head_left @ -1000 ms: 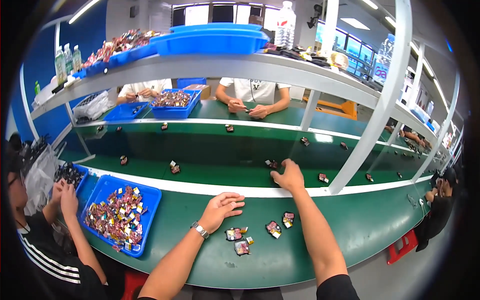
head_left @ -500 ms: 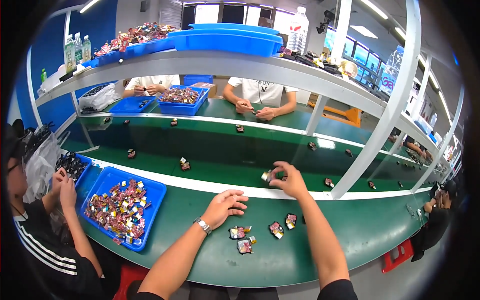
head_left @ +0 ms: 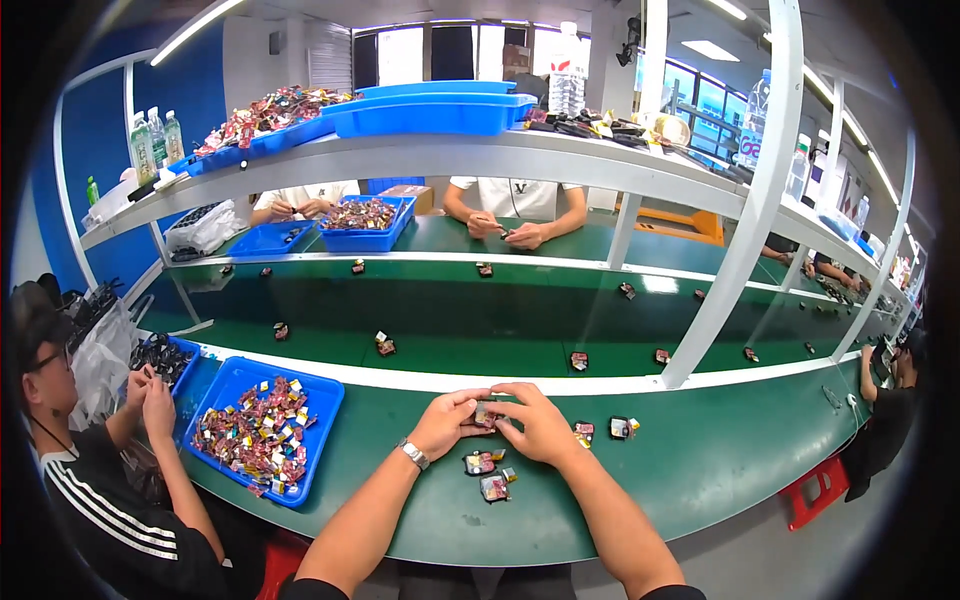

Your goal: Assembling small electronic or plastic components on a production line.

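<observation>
Above the green bench, my left hand (head_left: 446,426) and my right hand (head_left: 532,424) come together around a small red circuit board in a black housing (head_left: 486,415). Both hands' fingers are closed in on it and cover much of it. Just below them lie two similar boards, one board (head_left: 480,462) with a yellow-and-white tab and a second board (head_left: 494,488) nearer me. Beyond my right wrist are another board (head_left: 584,432), partly hidden, and a paler one (head_left: 622,428).
A blue tray (head_left: 330,425) heaped with boards stands at my left, beside a co-worker (head_left: 110,490). Ahead, a green conveyor belt (head_left: 450,330) carries spaced-out boards. A white shelf post (head_left: 735,230) rises at the right. Blue trays (head_left: 430,115) sit on the shelf overhead.
My right hand has come back from over the belt to meet my left hand. A board now sits between them. A pale board now lies farther right on the bench.
</observation>
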The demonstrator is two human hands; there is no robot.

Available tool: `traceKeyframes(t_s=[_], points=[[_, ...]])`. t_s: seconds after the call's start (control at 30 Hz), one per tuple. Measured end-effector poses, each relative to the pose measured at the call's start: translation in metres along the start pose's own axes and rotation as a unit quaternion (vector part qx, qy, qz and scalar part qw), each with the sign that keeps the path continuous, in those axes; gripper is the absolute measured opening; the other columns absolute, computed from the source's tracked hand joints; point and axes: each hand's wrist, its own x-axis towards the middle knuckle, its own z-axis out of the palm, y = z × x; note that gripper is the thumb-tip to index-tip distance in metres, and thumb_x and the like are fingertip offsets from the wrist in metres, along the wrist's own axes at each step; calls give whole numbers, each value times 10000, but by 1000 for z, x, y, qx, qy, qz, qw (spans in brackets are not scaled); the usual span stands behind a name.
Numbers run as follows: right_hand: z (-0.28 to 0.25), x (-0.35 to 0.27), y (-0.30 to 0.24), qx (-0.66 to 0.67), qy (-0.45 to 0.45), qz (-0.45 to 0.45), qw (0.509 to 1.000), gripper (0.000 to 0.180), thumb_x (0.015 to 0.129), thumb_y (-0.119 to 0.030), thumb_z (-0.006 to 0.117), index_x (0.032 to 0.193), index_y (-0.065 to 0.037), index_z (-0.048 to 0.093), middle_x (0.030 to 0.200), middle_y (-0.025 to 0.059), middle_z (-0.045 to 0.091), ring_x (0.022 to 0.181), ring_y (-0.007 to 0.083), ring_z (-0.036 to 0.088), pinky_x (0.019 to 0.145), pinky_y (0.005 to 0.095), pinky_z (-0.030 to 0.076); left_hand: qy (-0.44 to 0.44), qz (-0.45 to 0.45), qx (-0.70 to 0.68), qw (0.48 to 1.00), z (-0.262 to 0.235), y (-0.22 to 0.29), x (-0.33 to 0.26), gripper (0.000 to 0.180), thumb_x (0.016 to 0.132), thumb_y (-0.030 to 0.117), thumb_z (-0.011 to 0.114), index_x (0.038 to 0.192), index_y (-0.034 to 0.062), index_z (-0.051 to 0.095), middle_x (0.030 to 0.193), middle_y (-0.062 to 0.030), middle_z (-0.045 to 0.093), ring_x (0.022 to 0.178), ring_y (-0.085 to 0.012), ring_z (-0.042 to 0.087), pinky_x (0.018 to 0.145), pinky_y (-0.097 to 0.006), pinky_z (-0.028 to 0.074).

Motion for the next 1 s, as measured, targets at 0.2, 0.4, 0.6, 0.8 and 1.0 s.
traceKeyframes(t_s=[0.2,0.4,0.6,0.8,1.0], points=[[4,2,1,14,-18,27,999,196,743,-69,737,842,-74,568,1187,96,559,1134,307,523,933,396,465,15,9,61,998,4,-4,0,300,1008,132,450,1260,-22,506,1140,-130,609,1023,-213,632,914,-382,549],[11,0,4,-23,-16,-10,1000,154,775,-84,708,916,-70,647,1226,102,555,1154,306,513,944,397,460,27,6,88,996,5,-8,2,270,1010,123,437,1230,-13,514,1175,-111,591,1059,-190,615,907,-355,552],[16,-4,3,12,-4,45,999,124,819,-122,679,930,-69,679,1247,101,555,1170,299,510,963,390,452,7,-10,50,999,3,-2,0,293,996,80,444,1273,-1,494,1231,-99,571,1099,-185,599,942,-362,533],[14,-6,1,31,-22,89,995,134,844,-152,657,944,-65,679,1268,105,547,1206,300,486,979,390,437,-57,-14,20,998,-1,-1,-1,363,948,-3,502,1310,18,479,1241,-94,573,1122,-194,592,975,-376,515],[8,-8,-1,104,-41,75,991,119,851,-133,630,929,-53,673,1318,99,516,1252,284,445,981,390,436,-55,-25,30,998,-1,-1,-3,265,948,6,512,1212,34,515,1222,-85,588,1078,-180,614,939,-366,536]])
